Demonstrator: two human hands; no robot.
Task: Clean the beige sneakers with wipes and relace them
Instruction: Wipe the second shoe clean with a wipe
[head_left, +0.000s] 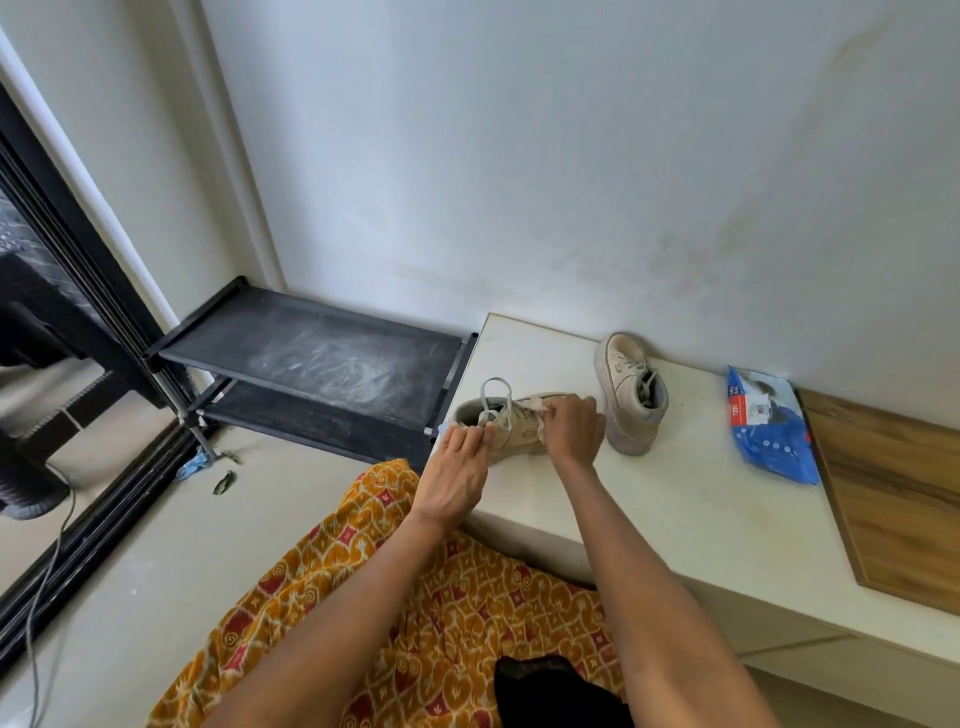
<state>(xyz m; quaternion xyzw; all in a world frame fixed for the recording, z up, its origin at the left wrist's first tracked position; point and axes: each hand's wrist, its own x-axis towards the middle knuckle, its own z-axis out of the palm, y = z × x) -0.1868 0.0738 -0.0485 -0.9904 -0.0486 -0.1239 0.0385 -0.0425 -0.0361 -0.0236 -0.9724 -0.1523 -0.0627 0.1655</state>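
Left hand (457, 462) fingers pinch the beige sneaker (511, 423) lace (491, 400); right hand (571, 428) fingers press a wipe (540, 405) on it.

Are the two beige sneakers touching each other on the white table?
Apart. The head view shows bare table between the held sneaker and the other sneaker; only the right hand reaches toward that gap.

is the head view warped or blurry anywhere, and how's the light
Head view: wide-angle bend bows the black door frame; soft even daylight, no glare; left hand and right hand on the sneaker are sharp enough, with only faint shadows on the white counter.
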